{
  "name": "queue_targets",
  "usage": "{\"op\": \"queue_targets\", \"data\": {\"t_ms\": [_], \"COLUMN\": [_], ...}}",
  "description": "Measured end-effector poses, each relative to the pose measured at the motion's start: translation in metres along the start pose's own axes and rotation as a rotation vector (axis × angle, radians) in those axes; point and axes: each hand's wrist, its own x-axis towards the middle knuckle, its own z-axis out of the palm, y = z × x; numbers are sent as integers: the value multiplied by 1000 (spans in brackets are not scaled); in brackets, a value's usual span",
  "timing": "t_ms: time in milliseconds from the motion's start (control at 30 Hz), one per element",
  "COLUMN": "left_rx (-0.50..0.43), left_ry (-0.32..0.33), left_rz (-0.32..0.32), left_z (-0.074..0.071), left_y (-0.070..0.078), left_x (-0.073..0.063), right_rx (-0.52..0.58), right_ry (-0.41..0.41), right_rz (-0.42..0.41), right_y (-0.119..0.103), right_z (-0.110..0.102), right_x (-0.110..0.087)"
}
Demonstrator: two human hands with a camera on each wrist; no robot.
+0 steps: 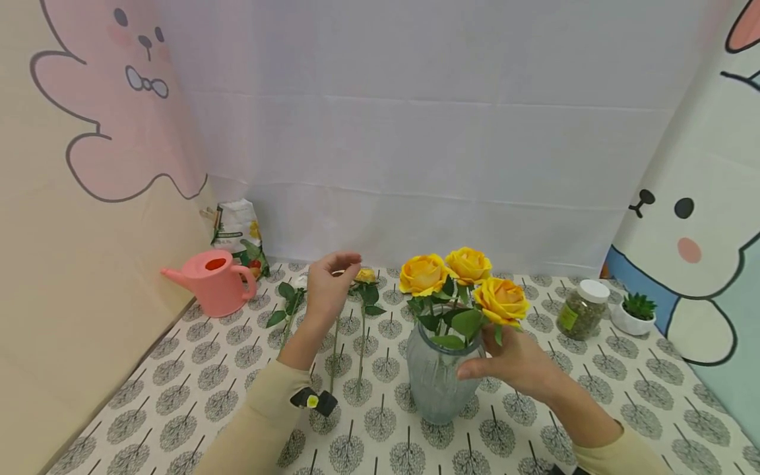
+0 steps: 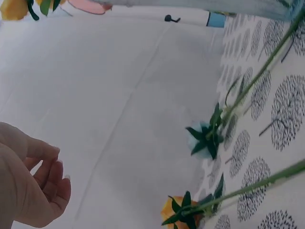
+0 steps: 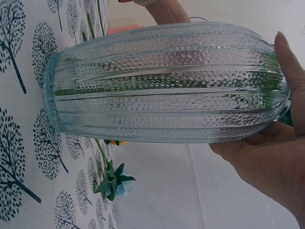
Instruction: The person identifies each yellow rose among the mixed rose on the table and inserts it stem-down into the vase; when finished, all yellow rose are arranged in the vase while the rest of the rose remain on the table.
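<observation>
A ribbed glass vase (image 1: 438,389) stands upright on the patterned cloth, with three yellow roses (image 1: 423,275) in its mouth. My right hand (image 1: 522,366) holds it around the neck from the right side, thumb in front; the right wrist view shows thumb and fingers on either side of the glass (image 3: 167,90). To the left, my left hand (image 1: 328,287) is raised above the lying stems, fingers loosely bent and holding nothing. Beneath and beside it lie a white flower (image 1: 301,282) and a yellow rose (image 1: 365,276). A pale blue flower (image 2: 194,143) shows in the left wrist view.
At the left stands a pink watering can (image 1: 220,290), a white printed bag (image 1: 237,221) behind it. On the right are a white-lidded jar (image 1: 582,310) and a small potted succulent (image 1: 634,320). A pale curtain (image 1: 380,152) hangs along the back.
</observation>
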Motion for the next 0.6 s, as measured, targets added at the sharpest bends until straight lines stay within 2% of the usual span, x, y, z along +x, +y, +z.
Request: {"op": "queue_targets", "data": {"t_ms": [100, 267, 367, 467, 600], "left_rx": [74, 242, 368, 446, 506], "left_ry": [28, 7, -30, -84, -174], "left_rz": [-21, -74, -118, -142, -122], "left_z": [-4, -2, -1, 0, 3], "left_y": [-15, -42, -56, -66, -76], "left_x": [6, 13, 12, 9, 6], "right_rx": [28, 46, 33, 3, -20], "right_ry": [3, 5, 3, 3, 0], "right_rz": [-34, -28, -6, 8, 31], "right_y": [0, -1, -1, -1, -1], "right_z": [1, 0, 0, 0, 0], "right_x": [0, -1, -1, -1, -1]}}
